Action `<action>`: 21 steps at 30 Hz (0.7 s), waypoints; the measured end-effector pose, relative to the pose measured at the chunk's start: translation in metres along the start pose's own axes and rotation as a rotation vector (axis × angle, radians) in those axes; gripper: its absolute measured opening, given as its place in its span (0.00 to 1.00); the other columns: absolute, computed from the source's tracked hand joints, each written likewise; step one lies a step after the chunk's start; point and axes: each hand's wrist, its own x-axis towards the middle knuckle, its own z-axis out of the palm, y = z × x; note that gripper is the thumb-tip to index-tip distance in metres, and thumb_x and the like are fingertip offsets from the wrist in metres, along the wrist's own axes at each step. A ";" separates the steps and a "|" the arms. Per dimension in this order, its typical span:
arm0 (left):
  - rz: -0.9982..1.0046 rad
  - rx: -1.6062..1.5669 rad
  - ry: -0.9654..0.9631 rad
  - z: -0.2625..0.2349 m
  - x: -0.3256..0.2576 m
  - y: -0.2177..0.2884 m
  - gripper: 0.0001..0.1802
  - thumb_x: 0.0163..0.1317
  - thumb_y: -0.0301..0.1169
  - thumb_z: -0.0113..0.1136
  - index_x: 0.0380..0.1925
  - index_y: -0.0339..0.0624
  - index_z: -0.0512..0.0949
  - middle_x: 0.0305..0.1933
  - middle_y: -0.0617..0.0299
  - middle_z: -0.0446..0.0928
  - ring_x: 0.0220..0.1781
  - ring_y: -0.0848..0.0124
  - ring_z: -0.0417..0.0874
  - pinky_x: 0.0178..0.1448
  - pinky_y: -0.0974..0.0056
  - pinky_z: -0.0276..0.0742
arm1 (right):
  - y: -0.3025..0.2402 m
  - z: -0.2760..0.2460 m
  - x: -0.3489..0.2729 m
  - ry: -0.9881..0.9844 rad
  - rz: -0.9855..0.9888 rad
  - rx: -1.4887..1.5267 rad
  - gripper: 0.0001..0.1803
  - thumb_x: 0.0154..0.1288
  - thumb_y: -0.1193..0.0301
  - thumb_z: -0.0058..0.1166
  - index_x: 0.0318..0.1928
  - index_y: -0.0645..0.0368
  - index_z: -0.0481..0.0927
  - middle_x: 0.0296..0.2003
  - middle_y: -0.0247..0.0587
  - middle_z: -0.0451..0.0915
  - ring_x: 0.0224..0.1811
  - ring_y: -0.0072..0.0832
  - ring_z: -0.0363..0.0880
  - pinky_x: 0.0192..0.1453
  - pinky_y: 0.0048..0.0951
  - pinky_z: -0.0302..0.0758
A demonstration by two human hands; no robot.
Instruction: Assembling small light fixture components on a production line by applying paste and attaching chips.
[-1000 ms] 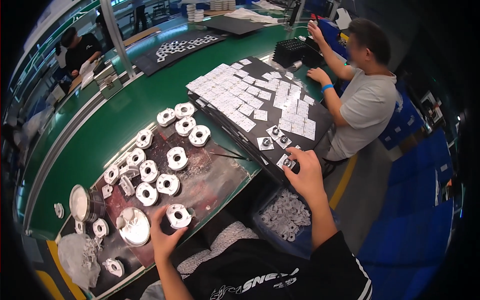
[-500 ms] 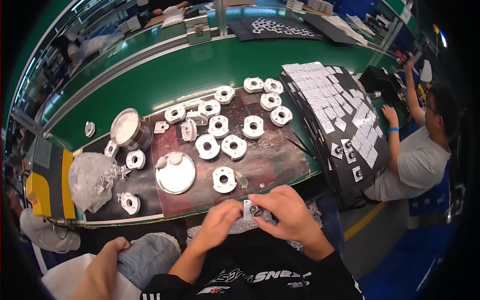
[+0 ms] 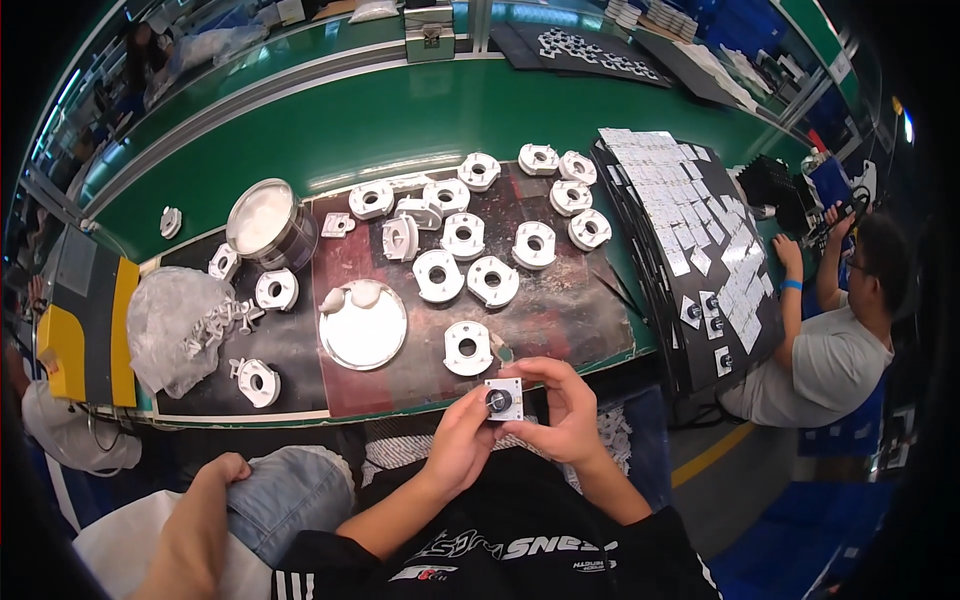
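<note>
Just in front of the table's near edge, both my hands hold a small white square board with a black round lens-like part (image 3: 508, 400) on its face. My left hand (image 3: 458, 442) is closed on its left side, the fingers partly hidden behind it. My right hand (image 3: 565, 410) curves round the other side, thumb at the lower edge and forefinger by the upper edge. Closest to the board on the table is a white round plastic housing (image 3: 467, 365) with a central hole. Several like it stand farther back, beside a round white lid (image 3: 362, 345) bearing two whitish lumps.
A tub of white material (image 3: 262, 222) and a plastic bag of small white parts (image 3: 170, 340) stand left, near a yellow-and-grey machine (image 3: 85, 330). Stacked black sheets (image 3: 665, 320) carry white boards at right. Co-workers sit on both sides; one rests a hand (image 3: 232, 467) on denim.
The board's black round part now faces me at its left side, with my left fingers on it. My right hand has shifted to the board's right edges. The whole view has shifted slightly.
</note>
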 end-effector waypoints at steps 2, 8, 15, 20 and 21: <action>-0.015 -0.045 0.013 0.000 0.004 -0.004 0.19 0.84 0.37 0.44 0.62 0.37 0.74 0.53 0.60 0.80 0.52 0.72 0.81 0.56 0.63 0.77 | 0.013 0.009 -0.001 0.048 0.011 0.175 0.40 0.53 0.77 0.79 0.65 0.66 0.73 0.61 0.57 0.81 0.67 0.38 0.80 0.73 0.41 0.73; -0.036 -0.078 0.002 0.001 0.003 0.005 0.18 0.84 0.37 0.43 0.61 0.38 0.74 0.52 0.59 0.80 0.48 0.72 0.79 0.54 0.64 0.75 | 0.030 0.002 0.014 -0.048 -0.087 0.383 0.36 0.54 0.78 0.79 0.62 0.71 0.75 0.62 0.61 0.80 0.68 0.46 0.79 0.76 0.47 0.72; 0.784 1.569 0.312 -0.028 0.031 0.040 0.50 0.49 0.35 0.81 0.70 0.36 0.66 0.65 0.45 0.72 0.66 0.43 0.70 0.72 0.46 0.66 | -0.014 -0.021 0.072 -0.124 -0.092 -0.469 0.27 0.56 0.74 0.76 0.56 0.66 0.83 0.51 0.46 0.84 0.54 0.37 0.84 0.59 0.37 0.81; 0.656 1.601 0.243 -0.047 0.052 0.035 0.53 0.47 0.35 0.82 0.73 0.37 0.65 0.62 0.46 0.76 0.63 0.45 0.74 0.68 0.48 0.72 | -0.009 -0.007 0.089 -0.317 -0.177 -0.682 0.25 0.56 0.72 0.75 0.55 0.60 0.84 0.51 0.45 0.83 0.53 0.43 0.83 0.55 0.38 0.82; 0.654 1.586 0.252 -0.050 0.054 0.032 0.53 0.47 0.34 0.82 0.73 0.37 0.65 0.60 0.46 0.77 0.62 0.45 0.75 0.67 0.48 0.73 | -0.008 -0.006 0.091 -0.354 -0.211 -0.748 0.25 0.57 0.72 0.74 0.55 0.61 0.83 0.50 0.46 0.82 0.53 0.45 0.83 0.56 0.40 0.81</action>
